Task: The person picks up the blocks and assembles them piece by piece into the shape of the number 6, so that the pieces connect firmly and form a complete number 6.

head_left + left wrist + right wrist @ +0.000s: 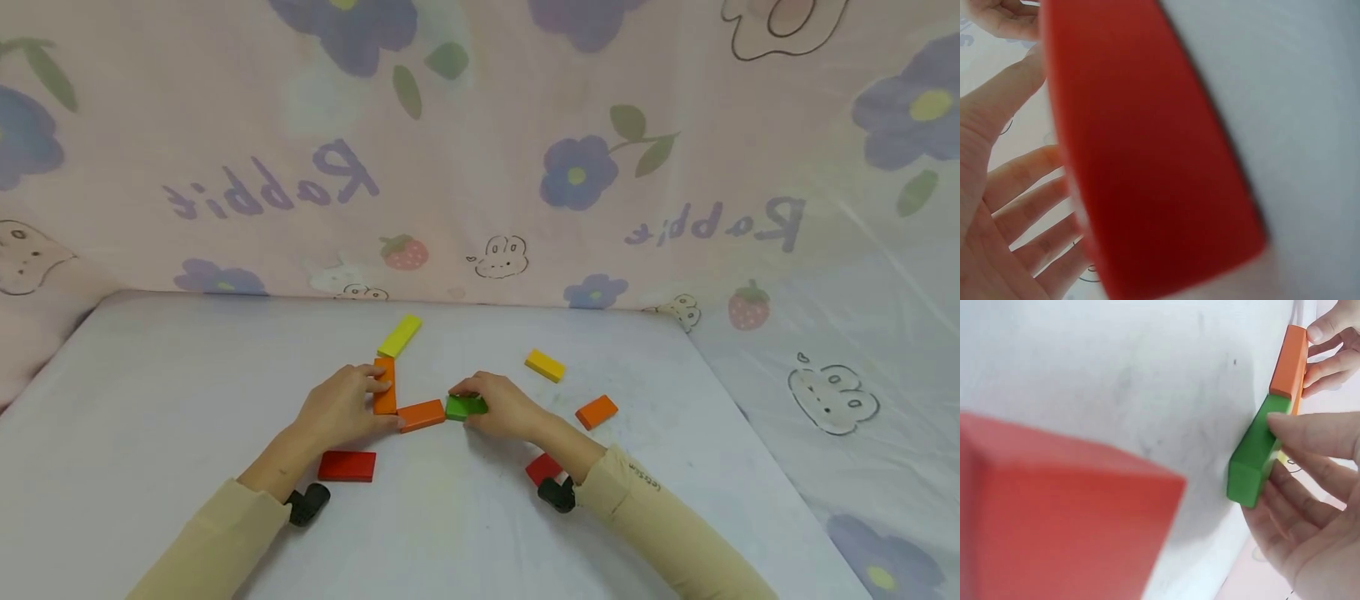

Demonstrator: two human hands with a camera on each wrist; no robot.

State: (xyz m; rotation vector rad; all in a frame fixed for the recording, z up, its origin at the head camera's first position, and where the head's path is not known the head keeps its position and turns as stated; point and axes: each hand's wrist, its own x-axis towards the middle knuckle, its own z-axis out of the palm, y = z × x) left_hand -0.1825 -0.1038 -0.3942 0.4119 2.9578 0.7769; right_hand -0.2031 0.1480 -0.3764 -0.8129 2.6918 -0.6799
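Near the middle of the table, an orange block (385, 404) and a second orange block (422, 415) meet at a corner. My left hand (337, 410) lies at that corner, its extended fingers touching the first block and its thumb by the second one's left end. Thumb and fingers of my right hand (504, 407) pinch a green block (1254, 450), whose end meets the second orange block. Beyond the first orange block lies a yellow-green block (400, 336), end close to end. In the left wrist view a red block (1147, 156) hides part of the left fingers.
That red block lies before the left wrist; another red block (542, 468) is partly under the right forearm. A yellow block (545, 365) and an orange block (597, 412) lie to the right. A patterned cloth (465, 183) hangs behind the white table (187, 392).
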